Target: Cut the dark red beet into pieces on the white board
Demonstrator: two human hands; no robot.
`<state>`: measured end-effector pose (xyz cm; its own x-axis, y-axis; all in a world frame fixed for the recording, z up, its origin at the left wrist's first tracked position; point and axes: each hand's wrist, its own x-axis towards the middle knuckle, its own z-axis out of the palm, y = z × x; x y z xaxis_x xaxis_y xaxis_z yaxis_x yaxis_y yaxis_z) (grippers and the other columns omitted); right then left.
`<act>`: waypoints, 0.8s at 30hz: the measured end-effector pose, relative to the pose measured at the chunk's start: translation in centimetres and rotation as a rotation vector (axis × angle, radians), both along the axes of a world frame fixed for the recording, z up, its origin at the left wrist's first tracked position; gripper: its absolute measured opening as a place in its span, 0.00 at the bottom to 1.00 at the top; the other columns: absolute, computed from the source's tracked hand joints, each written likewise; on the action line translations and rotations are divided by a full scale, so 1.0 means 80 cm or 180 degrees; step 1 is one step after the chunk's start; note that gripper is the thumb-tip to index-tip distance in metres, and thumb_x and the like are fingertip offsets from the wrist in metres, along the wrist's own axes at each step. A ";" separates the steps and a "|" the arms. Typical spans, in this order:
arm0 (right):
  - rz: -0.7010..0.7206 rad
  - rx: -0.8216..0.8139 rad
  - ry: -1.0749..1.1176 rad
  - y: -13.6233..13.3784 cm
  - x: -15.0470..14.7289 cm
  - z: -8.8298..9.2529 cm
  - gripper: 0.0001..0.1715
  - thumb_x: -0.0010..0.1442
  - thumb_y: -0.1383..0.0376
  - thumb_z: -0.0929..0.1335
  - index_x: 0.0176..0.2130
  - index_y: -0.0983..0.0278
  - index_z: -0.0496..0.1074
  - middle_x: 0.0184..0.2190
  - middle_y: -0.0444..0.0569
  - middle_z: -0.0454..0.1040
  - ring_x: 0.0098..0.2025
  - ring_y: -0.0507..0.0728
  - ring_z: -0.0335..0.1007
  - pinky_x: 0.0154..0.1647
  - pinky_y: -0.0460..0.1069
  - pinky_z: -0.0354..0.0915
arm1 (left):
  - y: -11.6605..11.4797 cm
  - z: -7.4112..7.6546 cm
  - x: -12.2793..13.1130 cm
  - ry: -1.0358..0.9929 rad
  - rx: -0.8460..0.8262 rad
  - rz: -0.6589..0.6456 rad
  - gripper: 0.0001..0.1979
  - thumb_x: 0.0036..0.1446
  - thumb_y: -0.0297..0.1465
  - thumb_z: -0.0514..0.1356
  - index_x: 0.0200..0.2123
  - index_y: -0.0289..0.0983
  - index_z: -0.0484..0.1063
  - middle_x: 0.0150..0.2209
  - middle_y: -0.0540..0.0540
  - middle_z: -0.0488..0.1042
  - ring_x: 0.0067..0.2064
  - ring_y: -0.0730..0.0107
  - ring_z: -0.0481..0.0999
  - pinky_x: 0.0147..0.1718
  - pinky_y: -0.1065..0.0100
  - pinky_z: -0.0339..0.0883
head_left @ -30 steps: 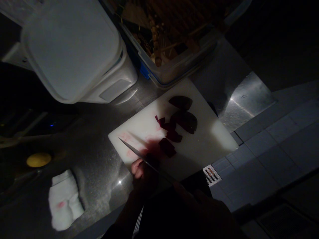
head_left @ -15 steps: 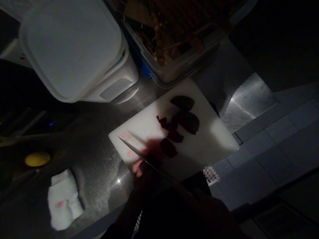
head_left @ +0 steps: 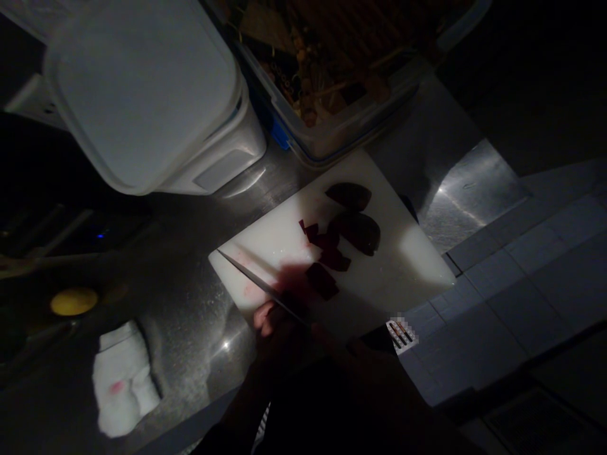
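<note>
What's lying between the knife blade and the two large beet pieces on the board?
In the head view, smaller cut beet chunks sit on the white cutting board between the knife blade and the large beet pieces.

Hands: bare, deep in shadow [head_left: 279,344]
Sleeve: dark long sleeve [head_left: 237,420]
Torso: dark top [head_left: 341,411]
Beneath: narrow strip of white-and-dark striped fabric [head_left: 262,431]
</note>
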<state>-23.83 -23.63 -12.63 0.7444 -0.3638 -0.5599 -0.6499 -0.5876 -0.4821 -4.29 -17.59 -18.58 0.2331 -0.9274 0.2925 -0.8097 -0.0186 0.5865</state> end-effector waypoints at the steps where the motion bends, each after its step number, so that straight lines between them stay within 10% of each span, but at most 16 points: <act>1: 0.0018 -0.0044 0.0003 -0.001 0.002 -0.002 0.59 0.50 0.77 0.58 0.68 0.49 0.20 0.31 0.45 0.73 0.21 0.52 0.69 0.20 0.45 0.35 | -0.002 0.001 0.000 0.0002 -0.0058 -0.0026 0.09 0.57 0.28 0.54 0.30 0.40 0.75 0.31 0.46 0.78 0.36 0.63 0.77 0.37 0.60 0.68; 24: 0.0034 0.0069 0.0240 0.000 0.000 -0.002 0.58 0.53 0.77 0.59 0.68 0.48 0.22 0.33 0.46 0.74 0.25 0.54 0.73 0.21 0.46 0.38 | -0.004 0.006 0.000 -0.0094 -0.0299 -0.0171 0.06 0.55 0.23 0.58 0.28 0.39 0.71 0.32 0.48 0.77 0.36 0.66 0.75 0.39 0.63 0.66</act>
